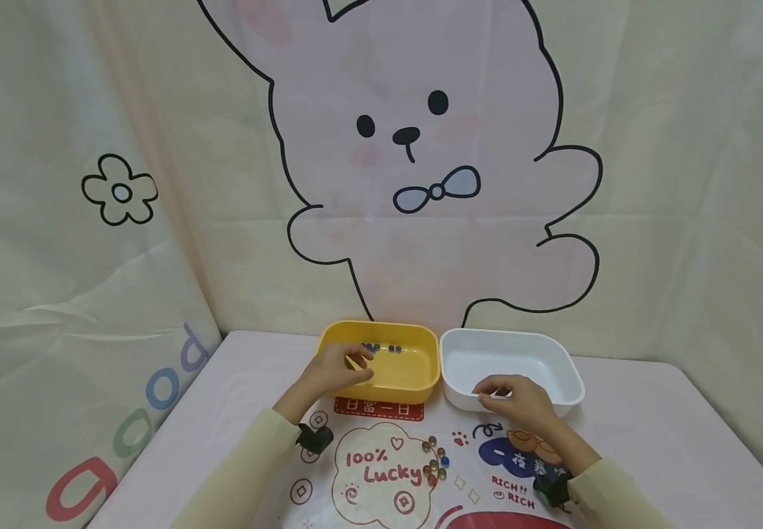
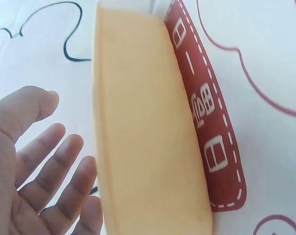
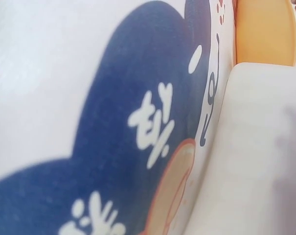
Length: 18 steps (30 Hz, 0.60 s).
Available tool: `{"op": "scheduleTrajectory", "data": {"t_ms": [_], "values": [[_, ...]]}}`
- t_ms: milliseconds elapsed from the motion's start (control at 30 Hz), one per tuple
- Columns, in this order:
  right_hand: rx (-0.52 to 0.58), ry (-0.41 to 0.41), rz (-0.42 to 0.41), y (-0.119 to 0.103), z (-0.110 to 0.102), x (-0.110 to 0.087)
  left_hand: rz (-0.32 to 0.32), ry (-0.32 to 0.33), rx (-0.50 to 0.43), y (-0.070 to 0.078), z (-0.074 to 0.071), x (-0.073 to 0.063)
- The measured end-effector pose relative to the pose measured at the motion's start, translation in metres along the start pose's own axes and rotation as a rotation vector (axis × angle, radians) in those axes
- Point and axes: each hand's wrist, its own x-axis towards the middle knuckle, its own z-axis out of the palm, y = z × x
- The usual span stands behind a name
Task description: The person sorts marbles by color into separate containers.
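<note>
My left hand (image 1: 340, 367) hovers over the left side of a yellow bin (image 1: 433, 367). Its fingers are loosely bent, thumb apart from them, and nothing lies between them in the left wrist view. Several dark blue beads (image 1: 392, 349) lie towards the back of that bin. Over the front rim of a white bin (image 1: 512, 336) is my right hand (image 1: 520, 400), thumb and fingertips close together. Whether a small thing is between them cannot be made out, and the right wrist view does not show the fingers. Several amber-brown beads (image 1: 426, 470) and a blue bead (image 1: 445, 462) lie on the tablecloth.
The bins stand side by side near the back of the table, before a curtain (image 1: 414, 250) with a cartoon animal. A printed tablecloth (image 1: 368, 507) covers the table. Dark wrist-worn devices show on the left wrist (image 1: 315, 438) and right wrist (image 1: 553, 488).
</note>
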Motion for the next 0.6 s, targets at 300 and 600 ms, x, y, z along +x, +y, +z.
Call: {"op": "scheduleTrajectory", "data": {"t_ms": [300, 600], "values": [[-0.005, 0.002, 0.001, 0.000, 0.000, 0.001, 0.082, 0.015, -0.016, 0.019, 0.003, -0.017], [0.004, -0.006, 0.007, 0.002, 0.001, 0.001, 0.146, -0.058, -0.066, 0.037, 0.023, -0.026]]}}
